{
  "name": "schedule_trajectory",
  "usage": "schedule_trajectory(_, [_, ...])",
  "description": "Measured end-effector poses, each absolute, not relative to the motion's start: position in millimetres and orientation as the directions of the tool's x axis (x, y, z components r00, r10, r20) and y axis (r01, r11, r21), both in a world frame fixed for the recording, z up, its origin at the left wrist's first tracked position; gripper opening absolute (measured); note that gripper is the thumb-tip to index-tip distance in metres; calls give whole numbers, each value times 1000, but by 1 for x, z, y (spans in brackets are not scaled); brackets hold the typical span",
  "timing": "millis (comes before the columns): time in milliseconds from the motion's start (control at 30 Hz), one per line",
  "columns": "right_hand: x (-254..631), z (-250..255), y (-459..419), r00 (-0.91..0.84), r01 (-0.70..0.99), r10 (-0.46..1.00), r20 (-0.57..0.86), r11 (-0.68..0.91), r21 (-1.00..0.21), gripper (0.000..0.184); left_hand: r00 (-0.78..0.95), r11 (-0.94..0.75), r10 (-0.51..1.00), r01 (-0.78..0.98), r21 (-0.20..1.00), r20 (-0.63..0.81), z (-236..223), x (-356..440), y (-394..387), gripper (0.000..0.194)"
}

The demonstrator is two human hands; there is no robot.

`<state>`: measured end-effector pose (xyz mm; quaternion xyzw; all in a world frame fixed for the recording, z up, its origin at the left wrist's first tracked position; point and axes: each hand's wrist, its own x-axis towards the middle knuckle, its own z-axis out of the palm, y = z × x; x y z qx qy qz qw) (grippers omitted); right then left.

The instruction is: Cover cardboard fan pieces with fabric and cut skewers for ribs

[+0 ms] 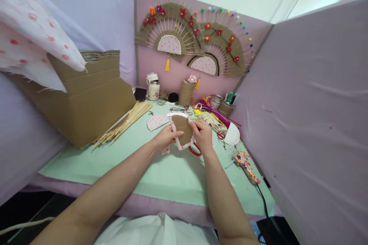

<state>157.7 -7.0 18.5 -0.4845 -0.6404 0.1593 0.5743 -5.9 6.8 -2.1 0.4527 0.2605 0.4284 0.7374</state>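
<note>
Between both hands, above the table, is a piece of brown cardboard [183,128] with pink dotted fabric folded over its edges. My left hand [167,138] grips its left side, thumb lying on the cardboard face. At its upper right edge, my right hand [202,132] pinches the fabric border. Red-handled scissors [196,149] lie beneath, partly hidden by the right hand and the piece. A pink dotted half-round piece [156,122] rests on the table to the left of the piece.
Wooden sticks [126,122] lie beside a large cardboard sheet [94,95] at left. A flower-patterned glue gun [246,167] and a white half-round piece [232,134] are at right. A bottle [153,88] and a twine-wrapped tube [186,92] stand behind, below decorated cardboard fans [227,44].
</note>
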Motion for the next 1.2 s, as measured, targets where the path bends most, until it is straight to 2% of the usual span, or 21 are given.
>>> schedule_trajectory(67, [162, 17, -5, 118, 317, 878, 464, 409, -856, 46, 502, 228, 865, -386, 894, -4, -1, -6, 6, 51])
schedule_trajectory(167, [169, 15, -5, -15, -15, 983, 185, 185, -983, 61, 566, 254, 824, -327, 910, -26, 0, -8, 5, 49])
schedule_trajectory(233, [172, 15, -5, -97, -135, 993, 71, 58, -989, 54, 607, 266, 793, -283, 921, -43, 0, -9, 4, 48])
schedule_trajectory(333, [172, 15, -8, -141, -180, 990, 14, -12, -984, 42, 634, 273, 771, -250, 929, -56, -1, -10, 4, 47])
schedule_trajectory(433, [171, 17, -9, -117, -127, 991, 64, 49, -991, 40, 643, 273, 764, -256, 927, -48, -1, -10, 4, 48])
schedule_trajectory(533, [170, 20, -11, -20, 88, 976, 218, 219, -972, 40, 641, 279, 766, -267, 923, -46, 0, -10, 4, 48])
schedule_trajectory(667, [168, 23, -11, -2, 423, 873, 487, 442, -791, 36, 619, 289, 781, -251, 924, -76, -1, -10, 5, 46])
schedule_trajectory(767, [166, 22, -10, -22, 546, 804, 594, 507, -666, 34, 597, 303, 795, -238, 923, -107, -2, -10, 6, 45])
schedule_trajectory(833, [166, 20, -9, 12, 514, 828, 561, 476, -714, 39, 593, 298, 800, -259, 919, -92, -1, -10, 5, 45])
schedule_trajectory(933, [169, 19, -9, 26, 251, 944, 330, 313, -916, 57, 604, 275, 796, -296, 915, -44, 1, -10, 5, 46])
schedule_trajectory(1000, [170, 19, -10, -10, 128, 979, 202, 201, -971, 63, 610, 269, 792, -291, 918, -38, 2, -11, 4, 44])
schedule_trajectory(1100, [167, 19, -10, 31, 203, 979, 204, 194, -960, 52, 598, 272, 800, -295, 916, -45, 2, -10, 4, 44])
schedule_trajectory(1200, [162, 19, -9, 70, 394, 927, 369, 314, -864, 42, 575, 269, 817, -304, 914, -49, 0, -9, 5, 44])
